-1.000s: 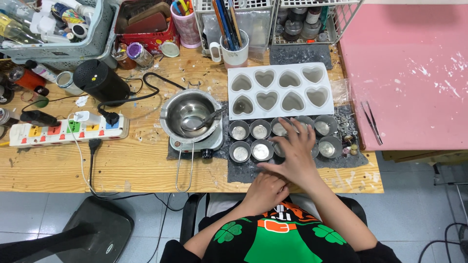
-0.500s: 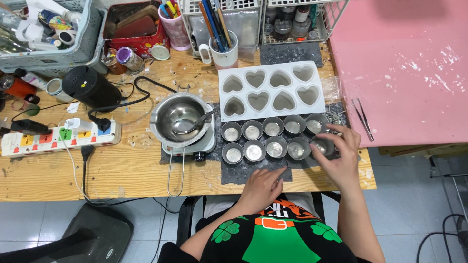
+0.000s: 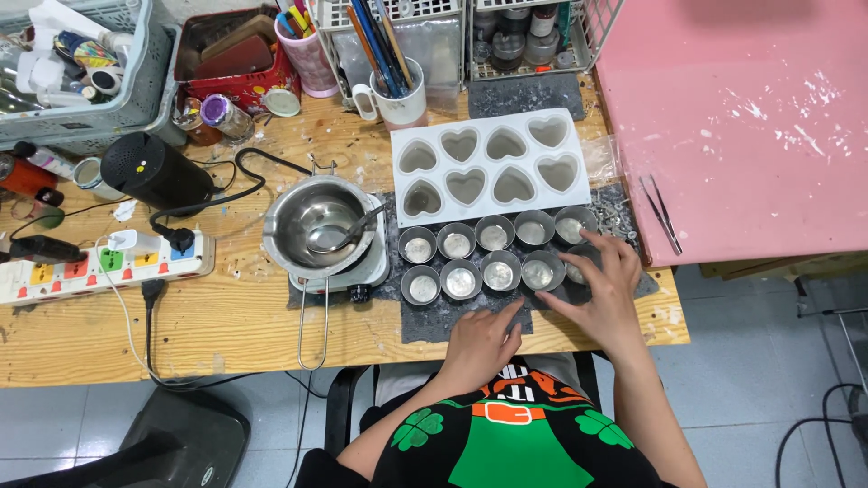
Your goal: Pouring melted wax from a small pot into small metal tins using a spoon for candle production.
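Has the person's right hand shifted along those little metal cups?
Yes. The right hand moved rightward, from the middle cups to the cups at the row's right end, below the heart mould.

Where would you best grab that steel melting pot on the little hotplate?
Probably by the long wire handle of the steel pot, coming from the table's near edge: it sticks out toward the person, clear of the bowl, the spoon inside and the hotplate.

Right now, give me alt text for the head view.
The right hand touches the rightmost small metal cups on a grey mat; the left hand rests at the mat's front edge. Behind: a white heart mould and a steel pot.
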